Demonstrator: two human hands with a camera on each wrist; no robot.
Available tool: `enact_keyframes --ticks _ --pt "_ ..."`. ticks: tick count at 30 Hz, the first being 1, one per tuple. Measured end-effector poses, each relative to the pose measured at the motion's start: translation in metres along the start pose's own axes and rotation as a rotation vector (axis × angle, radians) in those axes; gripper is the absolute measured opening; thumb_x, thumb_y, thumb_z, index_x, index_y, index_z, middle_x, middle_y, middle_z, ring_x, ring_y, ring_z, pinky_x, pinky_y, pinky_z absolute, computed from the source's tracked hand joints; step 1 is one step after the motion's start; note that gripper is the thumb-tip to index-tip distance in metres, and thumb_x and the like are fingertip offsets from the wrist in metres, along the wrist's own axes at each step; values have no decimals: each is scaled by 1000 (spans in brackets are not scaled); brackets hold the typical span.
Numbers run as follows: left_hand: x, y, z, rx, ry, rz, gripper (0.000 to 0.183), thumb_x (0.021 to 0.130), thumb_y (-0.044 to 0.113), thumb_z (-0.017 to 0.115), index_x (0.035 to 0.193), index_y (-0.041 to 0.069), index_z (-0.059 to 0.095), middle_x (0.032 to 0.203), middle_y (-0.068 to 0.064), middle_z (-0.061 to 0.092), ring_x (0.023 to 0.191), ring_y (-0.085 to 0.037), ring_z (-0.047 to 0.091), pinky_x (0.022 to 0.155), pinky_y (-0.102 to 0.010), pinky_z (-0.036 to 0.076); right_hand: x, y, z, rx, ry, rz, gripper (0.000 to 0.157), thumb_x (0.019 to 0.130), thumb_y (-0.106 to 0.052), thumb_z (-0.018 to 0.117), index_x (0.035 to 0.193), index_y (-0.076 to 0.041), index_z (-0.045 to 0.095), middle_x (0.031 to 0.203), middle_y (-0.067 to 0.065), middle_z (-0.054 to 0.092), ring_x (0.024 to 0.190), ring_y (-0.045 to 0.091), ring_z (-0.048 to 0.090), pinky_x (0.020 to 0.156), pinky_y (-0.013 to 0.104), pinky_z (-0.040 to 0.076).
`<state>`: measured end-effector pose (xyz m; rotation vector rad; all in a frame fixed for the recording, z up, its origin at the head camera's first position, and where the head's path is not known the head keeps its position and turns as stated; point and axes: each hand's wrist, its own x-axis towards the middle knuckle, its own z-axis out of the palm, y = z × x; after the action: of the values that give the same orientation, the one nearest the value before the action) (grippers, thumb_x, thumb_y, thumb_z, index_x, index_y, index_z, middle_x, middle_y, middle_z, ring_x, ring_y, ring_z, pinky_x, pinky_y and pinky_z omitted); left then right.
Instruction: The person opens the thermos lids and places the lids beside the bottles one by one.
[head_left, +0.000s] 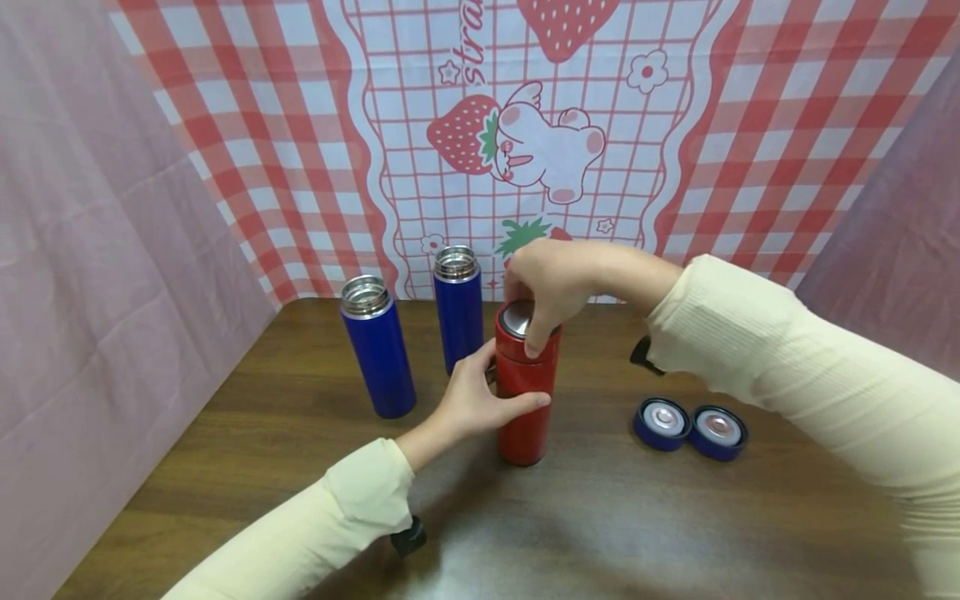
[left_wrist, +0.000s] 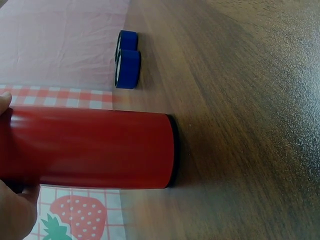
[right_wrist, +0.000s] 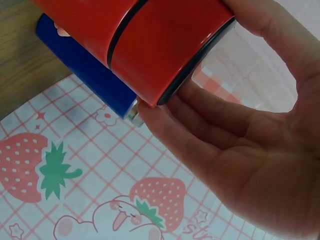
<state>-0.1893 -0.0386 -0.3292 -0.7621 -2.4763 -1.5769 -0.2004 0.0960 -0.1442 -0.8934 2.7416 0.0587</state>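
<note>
A red thermos flask (head_left: 525,408) stands upright on the wooden table, its red lid (right_wrist: 155,45) still on top with a dark seam below it. My left hand (head_left: 476,392) grips the flask's body around the middle, thumb across the front. From above, my right hand (head_left: 551,279) holds the lid by its rim, thumb on the near side and fingers on the far side. In the left wrist view the lower body of the flask (left_wrist: 100,147) shows down to its black base. The lid's silver top is partly covered by the right hand in the head view.
Two blue flasks without lids, one nearer (head_left: 380,358) and one farther back (head_left: 459,321), stand left of the red one. To the right, two blue lids (head_left: 662,423) lie side by side, undersides up. A strawberry-patterned cloth (head_left: 420,192) hangs behind the table.
</note>
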Motion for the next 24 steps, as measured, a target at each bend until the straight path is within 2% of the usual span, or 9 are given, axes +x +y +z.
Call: enact_keyframes --ticks 7,12,18,24 --pt "0 1 0 -17 -10 -12 58 74 26 82 124 16 55 116 -2 69 104 -14 67 88 -27 55 -1 5 1 -19 9 -100 41 69 -21 84 104 -6 67 96 5 71 88 16 64 79 32 57" --pt "0 1 0 -23 -5 -15 57 74 26 82 123 15 56 115 -2 70 103 -14 67 87 -26 55 -3 12 2 13 7 -163 45 70 -18 83 111 -8 65 104 5 69 95 17 64 83 34 57" --pt "0 1 0 -26 -9 -15 55 75 26 81 123 15 56 115 -2 70 102 -15 67 87 -27 55 -3 19 2 36 11 -250 47 67 -13 82 110 -11 64 106 2 67 99 16 63 87 34 56" --pt "0 0 0 -33 -13 -23 56 75 26 81 124 15 55 116 -2 69 103 -15 67 87 -27 55 -2 22 4 45 18 -290 52 65 -8 81 113 -12 62 109 1 65 101 16 61 88 34 55"
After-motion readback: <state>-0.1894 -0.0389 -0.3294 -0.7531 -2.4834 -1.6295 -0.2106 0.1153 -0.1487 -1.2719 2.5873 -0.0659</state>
